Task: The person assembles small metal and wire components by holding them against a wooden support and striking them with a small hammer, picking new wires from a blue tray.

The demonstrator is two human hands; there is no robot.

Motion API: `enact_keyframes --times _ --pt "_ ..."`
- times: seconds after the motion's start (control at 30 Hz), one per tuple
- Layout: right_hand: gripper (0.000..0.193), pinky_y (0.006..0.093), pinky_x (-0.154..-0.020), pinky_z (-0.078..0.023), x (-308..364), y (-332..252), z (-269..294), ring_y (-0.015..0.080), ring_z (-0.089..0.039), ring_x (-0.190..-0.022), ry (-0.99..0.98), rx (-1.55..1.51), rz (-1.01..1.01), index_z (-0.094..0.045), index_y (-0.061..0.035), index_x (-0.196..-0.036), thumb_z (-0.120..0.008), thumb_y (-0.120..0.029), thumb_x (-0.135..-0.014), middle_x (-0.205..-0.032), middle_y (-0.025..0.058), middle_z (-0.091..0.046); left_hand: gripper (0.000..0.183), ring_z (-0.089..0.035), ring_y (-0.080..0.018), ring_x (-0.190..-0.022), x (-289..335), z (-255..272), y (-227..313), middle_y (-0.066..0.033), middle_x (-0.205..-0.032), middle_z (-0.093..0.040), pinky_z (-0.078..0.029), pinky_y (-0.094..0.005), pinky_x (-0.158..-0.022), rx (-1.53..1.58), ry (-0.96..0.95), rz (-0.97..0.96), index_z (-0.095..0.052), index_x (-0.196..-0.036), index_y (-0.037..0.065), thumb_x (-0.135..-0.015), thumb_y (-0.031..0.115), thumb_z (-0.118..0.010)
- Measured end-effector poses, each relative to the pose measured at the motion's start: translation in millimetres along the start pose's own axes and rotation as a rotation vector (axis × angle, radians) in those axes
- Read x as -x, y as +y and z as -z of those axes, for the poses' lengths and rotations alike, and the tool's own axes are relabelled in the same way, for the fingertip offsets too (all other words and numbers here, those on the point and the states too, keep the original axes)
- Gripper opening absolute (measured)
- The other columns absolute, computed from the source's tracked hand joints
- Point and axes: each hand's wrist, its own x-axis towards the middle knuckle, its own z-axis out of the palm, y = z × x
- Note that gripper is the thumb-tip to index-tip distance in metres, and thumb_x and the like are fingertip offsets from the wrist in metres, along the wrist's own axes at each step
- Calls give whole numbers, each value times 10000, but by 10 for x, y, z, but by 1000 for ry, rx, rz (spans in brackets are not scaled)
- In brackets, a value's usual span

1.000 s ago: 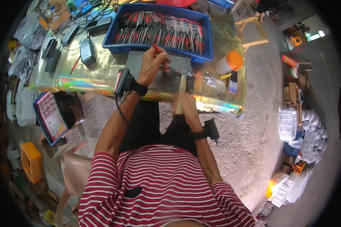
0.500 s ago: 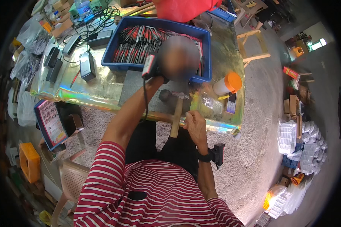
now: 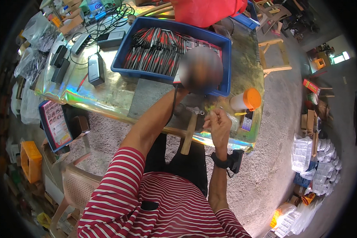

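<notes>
My left hand (image 3: pixel 202 71) reaches over the right part of a blue plastic bin (image 3: pixel 121 69); a blur hides its fingers and anything in them. The bin holds rows of thin black, grey and red pieces (image 3: pixel 150 59), too small to name. My right hand (image 3: pixel 219 123) hovers near the table's front edge, its fingers curled together; whatever they hold, if anything, cannot be made out. Just left of it lies a hammer (image 3: pixel 189 137), its wooden handle jutting past the edge toward me. Under my left forearm is a dark flat plate (image 3: pixel 144 98).
A white jar with an orange lid (image 3: pixel 250 99) stands at the table's right, beside a phone-like device (image 3: pixel 247 121). Power banks (image 3: pixel 95 69) and tangled black cables (image 3: pixel 107 23) occupy the left. A red bag (image 3: pixel 206 10) hangs over the bin's far side; a plastic chair (image 3: pixel 79 182) stands behind left.
The view has shifted, so the table appears farther right and lower. My right hand has moved forward and right, away from the hammer handle. My left hand stays over the bin.
</notes>
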Motion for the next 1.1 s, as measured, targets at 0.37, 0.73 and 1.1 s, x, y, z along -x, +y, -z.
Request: enact_keyframes --times 0.37,0.73,1.1 --pt "146 204 -435 -366 -768 -433 -387 63 -467 -481 -38 76 58 -508 18 -773 -465 -110 -829 -579 43 -507 188 -544 -318 -725 -14 569 -418 -170 -754 -566 -435 -389 -648 57 -85 166 -568 -845 23 -712 144 -514" --pt "158 456 -623 -418 -1776 -414 -1100 393 -538 -717 143 741 421 -521 5 -756 -447 -134 -746 -743 214 -552 209 -547 -371 -757 -669 758 -1226 -216 -771 -569 -433 -418 -685 -96 81 111 -562 -860 2 -713 120 -469" --pt "249 457 -754 -406 -2472 -196 -1424 391 -481 -926 112 835 282 -503 60 -903 -448 -89 -711 -953 229 -475 224 -518 -396 -777 -1076 778 -1417 -256 -819 -537 -415 -458 -670 -247 107 -142 -542 -853 -27 -713 132 -468"
